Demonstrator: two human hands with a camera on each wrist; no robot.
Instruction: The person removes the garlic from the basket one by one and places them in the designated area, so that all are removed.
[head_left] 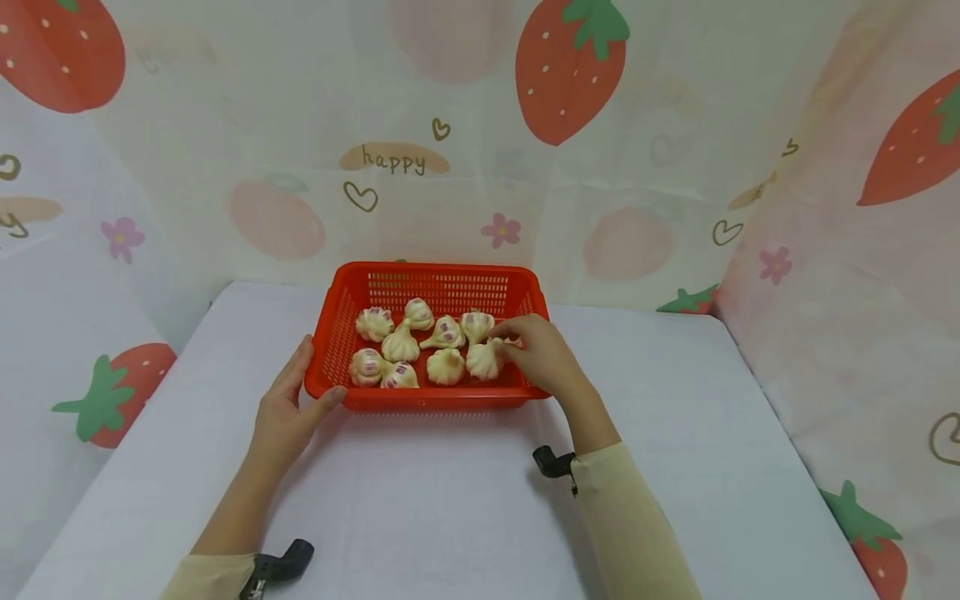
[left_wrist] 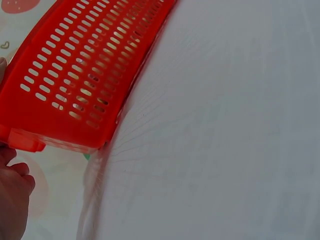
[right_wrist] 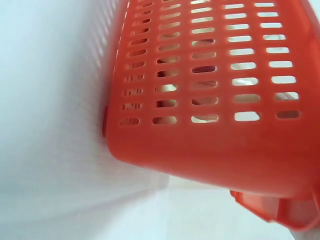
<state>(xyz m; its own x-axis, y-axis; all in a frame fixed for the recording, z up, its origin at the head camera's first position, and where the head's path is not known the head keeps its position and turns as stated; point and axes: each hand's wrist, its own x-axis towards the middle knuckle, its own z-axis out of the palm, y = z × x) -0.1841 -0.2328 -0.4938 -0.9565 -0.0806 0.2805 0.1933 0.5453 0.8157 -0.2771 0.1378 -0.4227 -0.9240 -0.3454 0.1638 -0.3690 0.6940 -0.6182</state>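
Note:
A red plastic basket (head_left: pixel 427 400) with slotted sides holds several garlic bulbs (head_left: pixel 401 343), some with purplish marks. My left hand (head_left: pixel 281 421) grips the basket's front left corner, its thumb on the rim; curled fingers (left_wrist: pixel 17 177) show beneath the rim in the left wrist view. Over the basket's right side, my right hand (head_left: pixel 543 354) reaches in and pinches a garlic bulb (head_left: pixel 482 361) near the front right. Part of that bulb and some fingertips are hidden. In the right wrist view the basket wall (right_wrist: pixel 210 150) covers most of the hand's work.
The basket stands towards the back of a table with a white cloth (head_left: pixel 427 500). Behind it hangs a strawberry-print curtain (head_left: pixel 465 200), which also lines both sides. Black wrist mounts (head_left: pixel 553 461) sit at both sleeve cuffs.

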